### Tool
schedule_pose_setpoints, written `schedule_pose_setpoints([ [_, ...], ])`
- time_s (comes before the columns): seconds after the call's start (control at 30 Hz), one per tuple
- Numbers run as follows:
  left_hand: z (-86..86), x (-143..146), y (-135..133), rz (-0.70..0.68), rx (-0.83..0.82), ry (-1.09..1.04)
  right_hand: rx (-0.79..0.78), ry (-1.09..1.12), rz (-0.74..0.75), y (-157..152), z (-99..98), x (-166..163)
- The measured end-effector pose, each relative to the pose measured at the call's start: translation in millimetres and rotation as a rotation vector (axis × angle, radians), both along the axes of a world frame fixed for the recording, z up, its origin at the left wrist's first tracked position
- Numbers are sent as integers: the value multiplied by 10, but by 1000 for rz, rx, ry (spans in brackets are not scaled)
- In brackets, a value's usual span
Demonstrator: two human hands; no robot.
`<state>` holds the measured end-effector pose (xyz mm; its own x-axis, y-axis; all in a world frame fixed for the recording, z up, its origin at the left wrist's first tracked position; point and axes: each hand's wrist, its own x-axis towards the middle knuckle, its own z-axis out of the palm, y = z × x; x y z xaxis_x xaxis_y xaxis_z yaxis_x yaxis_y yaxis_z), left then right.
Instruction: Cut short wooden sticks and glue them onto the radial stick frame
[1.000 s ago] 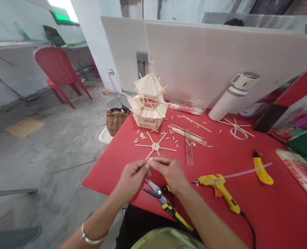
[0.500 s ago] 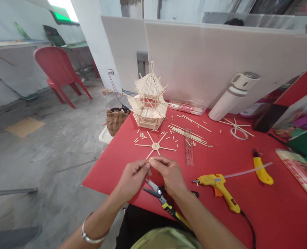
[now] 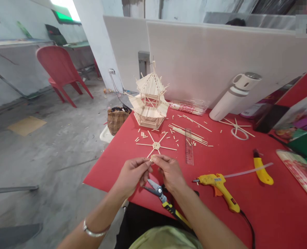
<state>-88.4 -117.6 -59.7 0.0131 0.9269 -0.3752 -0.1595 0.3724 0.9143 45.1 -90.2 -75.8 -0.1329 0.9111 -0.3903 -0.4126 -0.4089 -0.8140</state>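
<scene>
My left hand [image 3: 135, 173] and my right hand [image 3: 169, 171] meet fingertip to fingertip over the front of the red table [image 3: 220, 221]. Both are closed in a pinch around a tiny pale piece [image 3: 151, 159], which looks like a short bit of wooden stick; the fingers hide most of it. Just beyond them lies a six-armed stick frame [image 3: 156, 145] with a small ringed centre. Yellow-and-black shears [image 3: 160, 193] lie under my hands with blades apart. To the right rests a yellow glue gun [image 3: 218, 183] with a clear glue stick in its back.
A stick-built pagoda model [image 3: 152, 100] stands at the back left. Loose sticks [image 3: 189, 135], cut bits and a clear ruler [image 3: 189, 147] lie mid-table. Farther right are a yellow utility knife [image 3: 262, 169], a white flask [image 3: 233, 97], another stick star [image 3: 236, 126] and packed sticks [image 3: 298, 173].
My fingers have shifted slightly around the small piece, and a bit more of it shows between the fingertips. The table things lie as before; the view has moved a little.
</scene>
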Motion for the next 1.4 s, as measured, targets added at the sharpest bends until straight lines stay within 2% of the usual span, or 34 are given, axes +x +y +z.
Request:
schedule_pose_setpoints([
  [0.27,22,10,-1,-38,20,151,12,-21,-45,-16,33,-31],
  [0.53,-54,11,23,-4,109,189,-3,17,-63,-12,63,-52],
  [0.67,-61,-11,20,1,124,201,14,-41,-21,-3,17,-35],
  [0.73,-55,-45,15,19,117,205,58,-143,46,12,-29,2],
  [0.8,-59,-94,10,51,101,195,196,-349,134,35,-78,47],
  [0.9,-95,-169,0,96,65,147,438,-831,260,66,-111,87],
  [0.97,-125,-202,-6,110,46,117,512,-1140,365,49,-78,98],
  [1.03,-143,-223,-12,124,29,93,570,-1347,473,-32,-6,140],
  [1.13,-144,-253,-23,150,6,66,723,-1457,576,-300,90,365],
  [1.2,-139,-276,-32,162,-10,56,791,-1492,626,-536,76,624],
  [1.3,-153,-298,-44,171,-6,36,754,-1653,587,-846,-56,993],
  [1.4,-179,-295,-52,181,21,17,638,-1720,592,-1000,-164,1118],
])
